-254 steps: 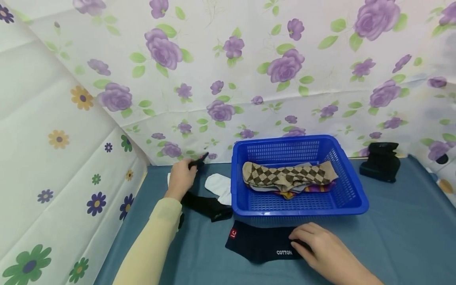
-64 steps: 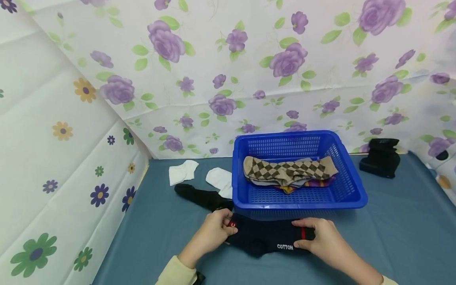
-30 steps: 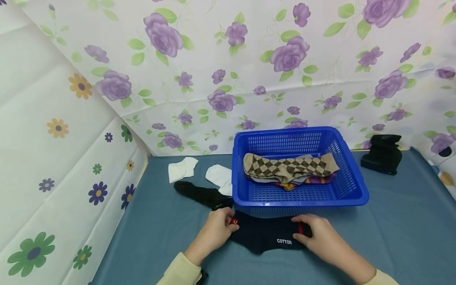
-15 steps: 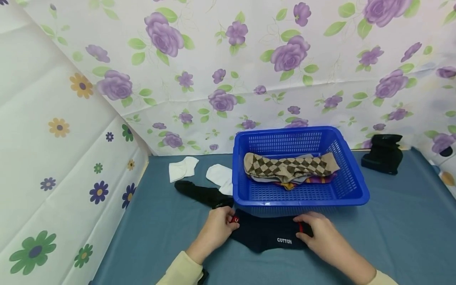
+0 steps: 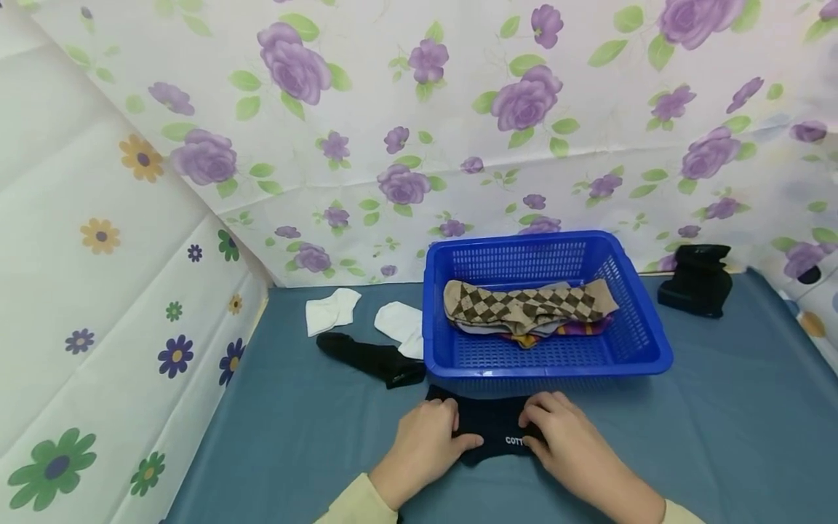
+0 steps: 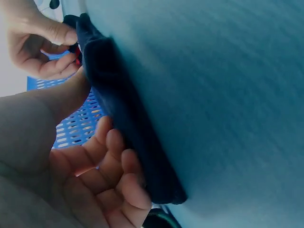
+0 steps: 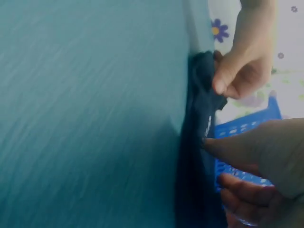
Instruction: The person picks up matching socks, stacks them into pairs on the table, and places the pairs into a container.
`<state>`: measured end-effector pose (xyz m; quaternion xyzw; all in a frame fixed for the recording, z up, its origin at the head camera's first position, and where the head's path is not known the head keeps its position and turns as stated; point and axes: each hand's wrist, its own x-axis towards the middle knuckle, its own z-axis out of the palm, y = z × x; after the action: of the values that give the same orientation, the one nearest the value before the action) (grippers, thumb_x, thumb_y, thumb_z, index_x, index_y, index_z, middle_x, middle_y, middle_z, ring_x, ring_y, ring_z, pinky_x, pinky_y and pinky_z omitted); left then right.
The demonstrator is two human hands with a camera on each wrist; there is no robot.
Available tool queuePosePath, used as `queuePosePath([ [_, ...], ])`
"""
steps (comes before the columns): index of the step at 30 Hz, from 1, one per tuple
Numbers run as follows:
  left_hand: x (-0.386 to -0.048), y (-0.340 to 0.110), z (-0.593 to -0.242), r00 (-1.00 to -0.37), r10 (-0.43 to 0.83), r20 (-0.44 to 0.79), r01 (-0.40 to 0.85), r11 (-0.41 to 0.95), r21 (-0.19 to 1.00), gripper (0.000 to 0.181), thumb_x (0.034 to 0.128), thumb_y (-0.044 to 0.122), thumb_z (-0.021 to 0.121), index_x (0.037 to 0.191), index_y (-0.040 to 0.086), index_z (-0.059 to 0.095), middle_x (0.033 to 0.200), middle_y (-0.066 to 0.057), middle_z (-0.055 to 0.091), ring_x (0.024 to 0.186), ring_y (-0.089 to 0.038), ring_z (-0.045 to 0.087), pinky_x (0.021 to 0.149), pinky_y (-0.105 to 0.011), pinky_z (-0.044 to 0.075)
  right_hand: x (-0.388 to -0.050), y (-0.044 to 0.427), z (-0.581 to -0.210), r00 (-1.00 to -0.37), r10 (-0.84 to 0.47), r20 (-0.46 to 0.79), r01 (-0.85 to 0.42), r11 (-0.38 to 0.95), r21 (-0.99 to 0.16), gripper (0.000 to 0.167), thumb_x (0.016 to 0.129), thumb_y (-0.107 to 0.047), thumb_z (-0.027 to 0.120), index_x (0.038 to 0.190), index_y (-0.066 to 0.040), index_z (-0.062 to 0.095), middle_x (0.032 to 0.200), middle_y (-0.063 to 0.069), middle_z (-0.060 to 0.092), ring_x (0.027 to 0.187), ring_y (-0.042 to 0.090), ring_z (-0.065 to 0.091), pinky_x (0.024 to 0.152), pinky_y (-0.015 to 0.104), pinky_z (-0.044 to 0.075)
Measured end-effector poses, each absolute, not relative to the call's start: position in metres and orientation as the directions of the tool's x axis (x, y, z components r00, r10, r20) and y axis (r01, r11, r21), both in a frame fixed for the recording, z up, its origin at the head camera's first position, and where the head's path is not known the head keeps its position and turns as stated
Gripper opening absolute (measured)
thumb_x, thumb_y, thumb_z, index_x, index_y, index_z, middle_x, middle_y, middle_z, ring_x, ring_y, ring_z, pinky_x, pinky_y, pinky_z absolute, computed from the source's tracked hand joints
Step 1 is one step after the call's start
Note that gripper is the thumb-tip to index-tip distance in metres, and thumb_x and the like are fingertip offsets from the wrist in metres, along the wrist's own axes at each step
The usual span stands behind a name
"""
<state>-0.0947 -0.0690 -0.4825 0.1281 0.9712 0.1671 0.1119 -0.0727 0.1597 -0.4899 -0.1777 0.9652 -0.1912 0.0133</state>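
Note:
A dark navy sock (image 5: pixel 491 422) with white lettering lies flat before the blue basket, its lettering partly covered. My left hand (image 5: pixel 428 444) grips it toward its left end, thumb on the near side. My right hand (image 5: pixel 566 440) pinches the sock's right part, covering that end. In the left wrist view the navy sock (image 6: pixel 123 104) stretches between both hands, the left hand's fingers (image 6: pixel 114 142) curled along its edge. The right wrist view has the left hand (image 7: pixel 249 66) pinching the far end of the sock (image 7: pixel 197 137).
Behind the sock stands a blue basket (image 5: pixel 550 372) with a brown argyle sock (image 5: pixel 530 306) on top of other socks. Left of it lie a black sock (image 5: pixel 369 359) and white socks (image 5: pixel 332 311). A black object (image 5: pixel 697 282) sits at the back right.
The left hand came from the back left, where it held a black item, to the sock's left end. In the last half second both hands moved inward along the sock, nearer each other.

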Motion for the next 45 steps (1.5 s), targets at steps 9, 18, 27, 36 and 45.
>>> queuePosePath([
  [9, -0.100, -0.071, -0.491, -0.941, 0.256, -0.222, 0.171, 0.925, 0.340, 0.046, 0.0652, 0.059, 0.075, 0.064, 0.021, 0.049, 0.059, 0.005, 0.045, 0.054, -0.010, 0.041, 0.044, -0.028, 0.032, -0.080, 0.178, -0.507, -0.949, -0.310, -0.057, -0.253, 0.857, -0.448, 0.023, 0.073, -0.024, 0.079, 0.086, -0.033, 0.062, 0.097, -0.015, 0.054, 0.092, 0.005, 0.049, 0.082, 0.034, 0.047],
  [18, -0.105, -0.089, -0.481, -0.955, 0.217, -0.204, 0.103, 0.885, 0.454, 0.036, 0.0718, 0.049, 0.076, 0.077, 0.018, 0.057, 0.062, 0.006, 0.049, 0.054, -0.009, 0.044, 0.046, -0.027, 0.033, -0.076, 0.180, -0.501, -0.944, -0.328, -0.020, -0.285, 0.848, -0.447, 0.019, 0.076, -0.030, 0.077, 0.088, -0.036, 0.063, 0.097, -0.021, 0.055, 0.094, 0.001, 0.051, 0.081, 0.031, 0.049],
  [27, -0.119, -0.108, -0.487, -0.974, 0.063, -0.217, -0.044, 0.889, 0.456, 0.049, 0.0715, 0.043, 0.078, 0.099, 0.008, 0.060, 0.088, -0.006, 0.059, 0.072, -0.018, 0.054, 0.063, -0.036, 0.046, -0.081, 0.182, -0.500, -0.981, -0.191, 0.032, -0.188, 0.895, -0.404, 0.032, 0.075, -0.029, 0.078, 0.102, -0.018, 0.066, 0.101, 0.000, 0.061, 0.097, 0.020, 0.056, 0.082, 0.043, 0.048],
  [36, -0.125, -0.104, -0.490, -0.960, 0.066, -0.274, -0.083, 0.864, 0.497, 0.052, 0.0692, 0.034, 0.082, 0.106, 0.004, 0.060, 0.100, -0.010, 0.066, 0.081, -0.017, 0.060, 0.071, -0.038, 0.052, -0.092, 0.185, -0.504, -0.979, -0.175, -0.102, -0.116, 0.896, -0.430, 0.055, 0.075, -0.033, 0.077, 0.120, -0.008, 0.058, 0.109, 0.010, 0.061, 0.100, 0.027, 0.058, 0.081, 0.047, 0.047],
  [45, -0.123, -0.108, -0.484, -0.956, 0.148, -0.254, -0.042, 0.786, 0.617, 0.032, 0.0724, 0.026, 0.080, 0.071, 0.010, 0.052, 0.055, 0.004, 0.040, 0.047, -0.012, 0.039, 0.043, -0.026, 0.027, -0.086, 0.178, -0.489, -0.981, -0.160, -0.114, -0.113, 0.935, -0.336, 0.060, 0.072, -0.041, 0.078, 0.119, -0.008, 0.058, 0.109, 0.011, 0.059, 0.098, 0.026, 0.056, 0.078, 0.046, 0.048],
])
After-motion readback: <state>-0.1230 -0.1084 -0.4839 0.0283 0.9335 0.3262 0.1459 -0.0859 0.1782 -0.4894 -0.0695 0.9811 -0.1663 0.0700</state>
